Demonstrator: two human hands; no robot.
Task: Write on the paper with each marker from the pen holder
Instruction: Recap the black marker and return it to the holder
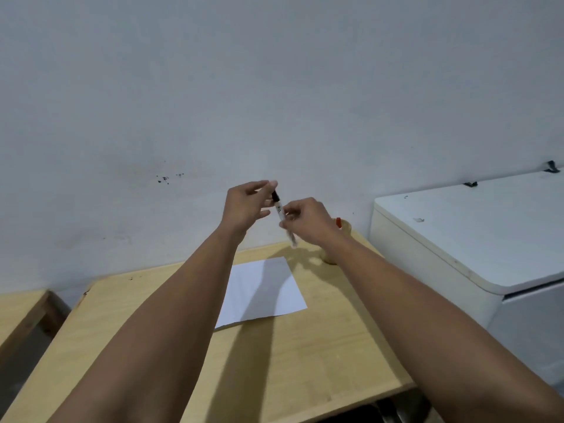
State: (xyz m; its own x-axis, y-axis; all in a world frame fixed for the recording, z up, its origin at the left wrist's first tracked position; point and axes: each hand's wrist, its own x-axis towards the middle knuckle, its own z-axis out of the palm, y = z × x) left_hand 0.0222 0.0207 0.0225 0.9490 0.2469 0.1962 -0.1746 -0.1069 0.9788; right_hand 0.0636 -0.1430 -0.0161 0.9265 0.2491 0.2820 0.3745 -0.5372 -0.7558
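I hold a white marker (280, 211) with a black cap up in the air above the far end of the table. My left hand (246, 206) pinches the black cap end at the top. My right hand (308, 220) grips the white barrel lower down. The marker is tilted, cap up and to the left. A blank white sheet of paper (262, 290) lies on the wooden table (274, 361) below my hands. The pen holder (338, 239), a pale cup, stands behind my right wrist with an orange-tipped marker (338, 222) sticking out of it; my wrist hides most of the holder.
A white cabinet or appliance (476, 233) stands directly right of the table. A second wooden surface (21, 312) is at the lower left, with a gap between. A bare white wall rises behind the table.
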